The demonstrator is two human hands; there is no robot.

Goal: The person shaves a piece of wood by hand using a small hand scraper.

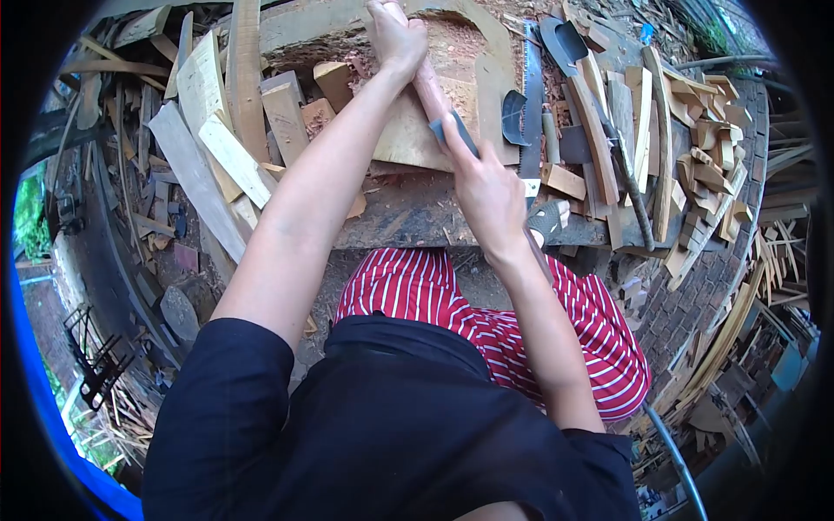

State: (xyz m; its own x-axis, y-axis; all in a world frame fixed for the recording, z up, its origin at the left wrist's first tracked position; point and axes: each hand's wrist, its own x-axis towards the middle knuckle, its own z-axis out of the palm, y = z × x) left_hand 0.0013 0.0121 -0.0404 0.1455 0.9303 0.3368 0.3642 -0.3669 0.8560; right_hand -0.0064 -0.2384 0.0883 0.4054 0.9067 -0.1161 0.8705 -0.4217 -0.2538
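My left hand is closed around the far end of a reddish wooden stick, which slants down toward me over a flat wooden board. In my right hand is a knife with a dark grey blade; its handle runs back under my palm toward the wrist. The blade lies right at the near end of the stick, crossing it in this view. Reddish shavings cover the work area past the board.
Right of the board lie a handsaw and a dark-bladed hand tool. Wooden offcuts are heaped at the right, with long planks leaning at the left. The dark bench edge runs before my knees.
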